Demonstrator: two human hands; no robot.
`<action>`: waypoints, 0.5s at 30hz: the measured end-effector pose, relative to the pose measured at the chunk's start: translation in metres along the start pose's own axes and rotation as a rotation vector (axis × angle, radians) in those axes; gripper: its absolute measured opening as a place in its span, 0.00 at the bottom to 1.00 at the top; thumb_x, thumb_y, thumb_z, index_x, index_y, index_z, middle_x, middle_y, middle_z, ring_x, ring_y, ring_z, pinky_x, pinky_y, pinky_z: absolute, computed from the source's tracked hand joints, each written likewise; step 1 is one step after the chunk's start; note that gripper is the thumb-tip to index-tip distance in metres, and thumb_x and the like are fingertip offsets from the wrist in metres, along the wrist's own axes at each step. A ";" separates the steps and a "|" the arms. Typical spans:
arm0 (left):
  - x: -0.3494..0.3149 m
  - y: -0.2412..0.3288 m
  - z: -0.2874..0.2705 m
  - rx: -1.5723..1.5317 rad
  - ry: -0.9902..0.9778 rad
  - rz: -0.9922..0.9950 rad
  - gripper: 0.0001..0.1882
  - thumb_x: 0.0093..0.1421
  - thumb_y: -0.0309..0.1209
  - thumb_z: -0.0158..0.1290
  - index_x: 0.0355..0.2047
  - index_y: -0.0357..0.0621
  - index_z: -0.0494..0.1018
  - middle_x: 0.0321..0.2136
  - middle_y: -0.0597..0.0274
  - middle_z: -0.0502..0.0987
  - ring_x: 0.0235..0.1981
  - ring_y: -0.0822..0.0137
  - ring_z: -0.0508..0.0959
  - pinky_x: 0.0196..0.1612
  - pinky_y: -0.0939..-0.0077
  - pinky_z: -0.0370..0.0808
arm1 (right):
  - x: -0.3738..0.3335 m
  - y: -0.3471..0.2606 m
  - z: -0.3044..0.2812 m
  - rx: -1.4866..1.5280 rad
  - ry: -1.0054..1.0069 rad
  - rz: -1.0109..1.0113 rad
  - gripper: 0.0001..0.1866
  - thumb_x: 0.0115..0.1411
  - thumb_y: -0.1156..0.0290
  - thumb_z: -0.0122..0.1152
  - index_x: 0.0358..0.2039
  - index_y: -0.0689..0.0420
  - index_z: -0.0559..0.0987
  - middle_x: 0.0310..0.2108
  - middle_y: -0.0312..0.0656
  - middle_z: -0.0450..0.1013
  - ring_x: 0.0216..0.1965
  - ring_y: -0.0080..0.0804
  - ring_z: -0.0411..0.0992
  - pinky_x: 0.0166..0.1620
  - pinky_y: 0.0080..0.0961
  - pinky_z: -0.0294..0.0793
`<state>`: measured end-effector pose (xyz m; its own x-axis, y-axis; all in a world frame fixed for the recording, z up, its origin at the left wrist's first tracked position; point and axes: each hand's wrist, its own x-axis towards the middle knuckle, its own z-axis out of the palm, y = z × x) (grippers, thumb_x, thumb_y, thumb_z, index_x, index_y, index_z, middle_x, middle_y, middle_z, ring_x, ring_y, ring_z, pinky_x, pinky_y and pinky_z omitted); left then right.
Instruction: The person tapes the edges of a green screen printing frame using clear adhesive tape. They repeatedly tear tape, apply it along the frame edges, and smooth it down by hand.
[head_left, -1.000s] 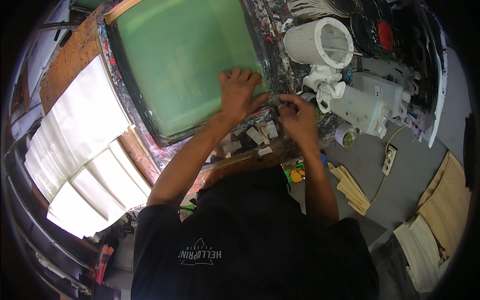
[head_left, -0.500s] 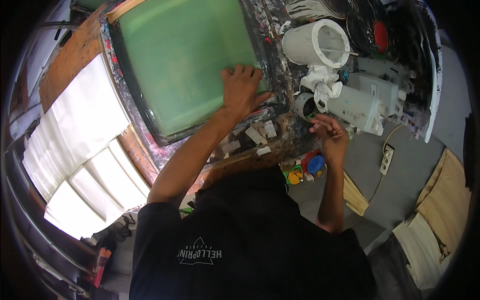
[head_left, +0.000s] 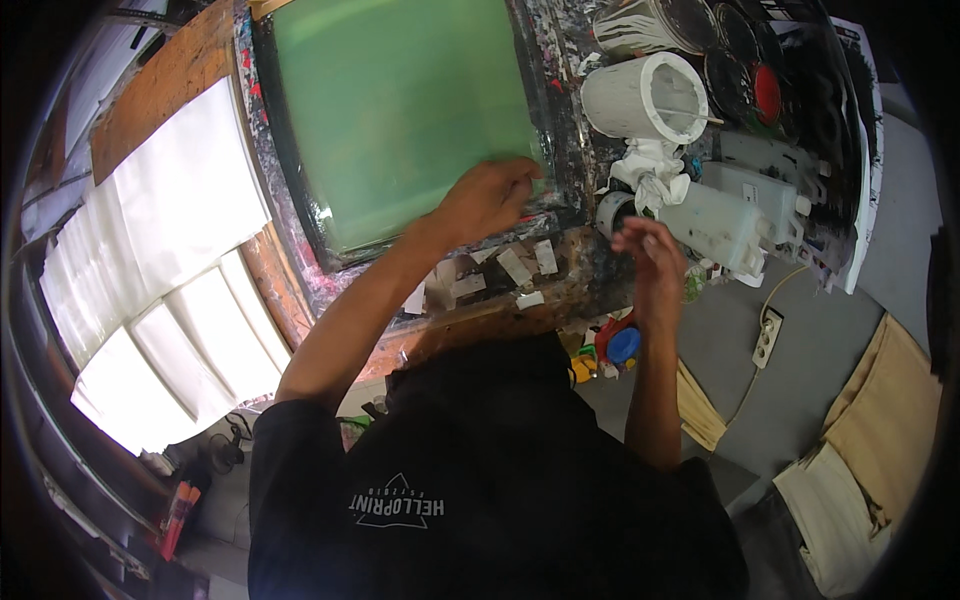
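A green-coated printing screen (head_left: 400, 100) in a dark frame lies on the paint-stained bench. Above its near right corner is my left hand (head_left: 488, 203), fingers curled in together; whatever they may hold is hidden. My right hand (head_left: 652, 262) is to the right, raised off the bench with loosely bent fingers and nothing visible in it. Its fingertips are beside a small pot (head_left: 614, 213) with a dark inside. Crumpled white cloth (head_left: 652, 170) lies just beyond that pot.
Scraps of pale tape (head_left: 515, 268) stick to the bench's near edge. White sheets (head_left: 170, 220) cover the left side. A white bucket (head_left: 625, 98), plastic jugs (head_left: 715, 215) and ink cans (head_left: 655, 25) crowd the right. A power strip (head_left: 767, 338) hangs by its cord below.
My left hand has drawn nearer to me and curled its fingers, which were spread on the screen. My right hand has turned slightly upward beside the pot. The whole view has shifted a little.
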<state>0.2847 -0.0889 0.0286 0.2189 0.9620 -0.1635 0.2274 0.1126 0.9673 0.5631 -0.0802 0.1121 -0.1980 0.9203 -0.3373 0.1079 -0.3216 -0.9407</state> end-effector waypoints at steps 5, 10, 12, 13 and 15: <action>-0.003 0.003 -0.005 0.055 -0.013 -0.120 0.16 0.62 0.29 0.42 0.45 0.34 0.72 0.32 0.40 0.80 0.36 0.40 0.80 0.45 0.52 0.75 | 0.075 -0.032 0.091 -0.588 -0.553 -0.138 0.17 0.62 0.66 0.47 0.39 0.65 0.79 0.36 0.50 0.78 0.39 0.44 0.77 0.48 0.38 0.74; -0.021 0.002 -0.032 0.111 -0.010 -0.192 0.15 0.62 0.30 0.43 0.43 0.33 0.71 0.32 0.36 0.79 0.37 0.35 0.78 0.44 0.47 0.73 | 0.103 0.004 0.112 -0.836 -0.848 -0.169 0.13 0.60 0.69 0.47 0.34 0.64 0.78 0.35 0.59 0.77 0.40 0.61 0.74 0.47 0.48 0.72; -0.026 0.003 -0.032 0.183 -0.030 -0.213 0.15 0.62 0.31 0.43 0.44 0.34 0.71 0.33 0.36 0.79 0.38 0.34 0.79 0.44 0.46 0.74 | 0.106 0.011 0.112 -0.904 -0.959 -0.268 0.14 0.59 0.69 0.48 0.36 0.65 0.78 0.35 0.59 0.77 0.40 0.62 0.74 0.46 0.49 0.73; -0.030 0.004 -0.033 0.219 -0.043 -0.223 0.15 0.63 0.31 0.43 0.45 0.35 0.71 0.33 0.36 0.79 0.38 0.34 0.79 0.45 0.46 0.74 | 0.109 0.012 0.107 -0.961 -1.011 -0.360 0.16 0.58 0.69 0.48 0.39 0.65 0.79 0.36 0.58 0.77 0.38 0.61 0.74 0.46 0.47 0.74; -0.043 0.005 -0.034 0.328 -0.016 -0.216 0.15 0.63 0.31 0.44 0.46 0.36 0.71 0.33 0.36 0.80 0.38 0.34 0.79 0.45 0.45 0.74 | 0.108 0.013 0.101 -1.045 -1.067 -0.397 0.18 0.57 0.69 0.50 0.42 0.66 0.80 0.37 0.57 0.77 0.38 0.59 0.75 0.46 0.46 0.75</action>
<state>0.2443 -0.1216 0.0476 0.1466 0.9205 -0.3622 0.5606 0.2243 0.7971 0.4446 -0.0072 0.0599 -0.9092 0.1785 -0.3762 0.4024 0.6092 -0.6833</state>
